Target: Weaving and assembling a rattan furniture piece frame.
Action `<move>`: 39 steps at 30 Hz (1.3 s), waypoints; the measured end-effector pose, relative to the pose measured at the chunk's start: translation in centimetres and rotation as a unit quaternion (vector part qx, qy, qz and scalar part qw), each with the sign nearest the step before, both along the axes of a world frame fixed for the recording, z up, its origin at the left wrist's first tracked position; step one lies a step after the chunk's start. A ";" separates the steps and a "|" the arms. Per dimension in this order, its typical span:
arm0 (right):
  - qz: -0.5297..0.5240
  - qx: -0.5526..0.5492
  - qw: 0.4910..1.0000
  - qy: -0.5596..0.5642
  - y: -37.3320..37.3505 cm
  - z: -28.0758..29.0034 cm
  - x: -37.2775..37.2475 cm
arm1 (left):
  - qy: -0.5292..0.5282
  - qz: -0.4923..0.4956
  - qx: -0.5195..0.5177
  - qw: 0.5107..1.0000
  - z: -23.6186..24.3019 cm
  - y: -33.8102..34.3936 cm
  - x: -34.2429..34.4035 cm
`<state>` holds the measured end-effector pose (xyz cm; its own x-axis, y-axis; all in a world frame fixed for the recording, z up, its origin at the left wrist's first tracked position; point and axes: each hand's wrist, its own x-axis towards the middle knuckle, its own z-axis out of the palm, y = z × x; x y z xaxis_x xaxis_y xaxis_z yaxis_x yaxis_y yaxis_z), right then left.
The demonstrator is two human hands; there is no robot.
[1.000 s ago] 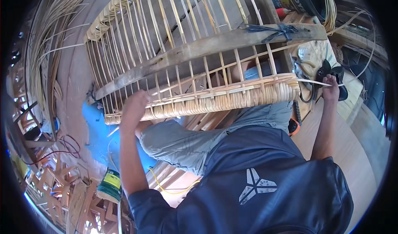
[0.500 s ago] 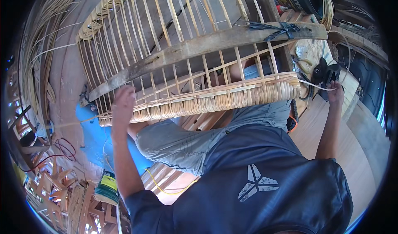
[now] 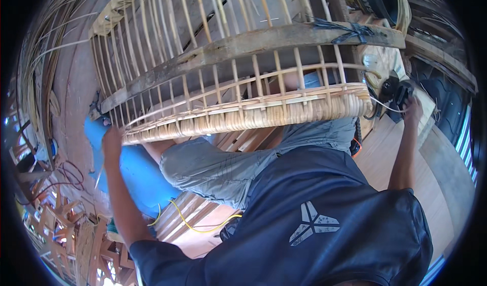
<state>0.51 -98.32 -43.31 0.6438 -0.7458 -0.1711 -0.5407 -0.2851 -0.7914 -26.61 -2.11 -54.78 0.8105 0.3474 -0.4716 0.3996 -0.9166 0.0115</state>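
Across my lap lies a woven rattan frame (image 3: 238, 124) with a tightly wrapped near edge and many upright rattan rods. A curved wooden bar (image 3: 228, 50) crosses these rods, tied at its right end with dark strips (image 3: 347, 31). My left hand (image 3: 112, 136) is at the left end of the wrapped edge, fingers curled and partly hidden, so what they hold cannot be made out. A loose rattan strand (image 3: 284, 72) arcs above the edge through the rods. Right of the frame, my right hand (image 3: 413, 108) pinches a pale rattan strand (image 3: 388, 106) leading from the edge's right end.
A black tool (image 3: 403, 92) lies on a wooden board beside my right hand. A dark bucket (image 3: 378, 2) stands at the far right. Bundled rattan strips (image 3: 48, 37) lie far left. A blue sheet (image 3: 147, 184) and yellow cord (image 3: 195, 228) are near my left arm.
My left hand has moved left and slightly nearer, from above the wrapped edge to its left end. The loose strand now bows across the rods. My right hand has barely moved.
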 end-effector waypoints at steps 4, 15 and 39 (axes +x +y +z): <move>0.340 -0.232 0.911 0.037 11.1 -1.3 1.9 | 0.228 0.225 0.303 0.897 0.8 14.5 -14.7; 0.262 0.102 0.959 -0.028 12.6 0.4 2.3 | -0.064 0.065 -0.269 0.959 5.5 -16.4 7.2; 0.501 -0.289 0.814 -0.043 25.3 1.6 -1.4 | 0.190 0.020 0.181 0.965 4.5 8.7 -9.4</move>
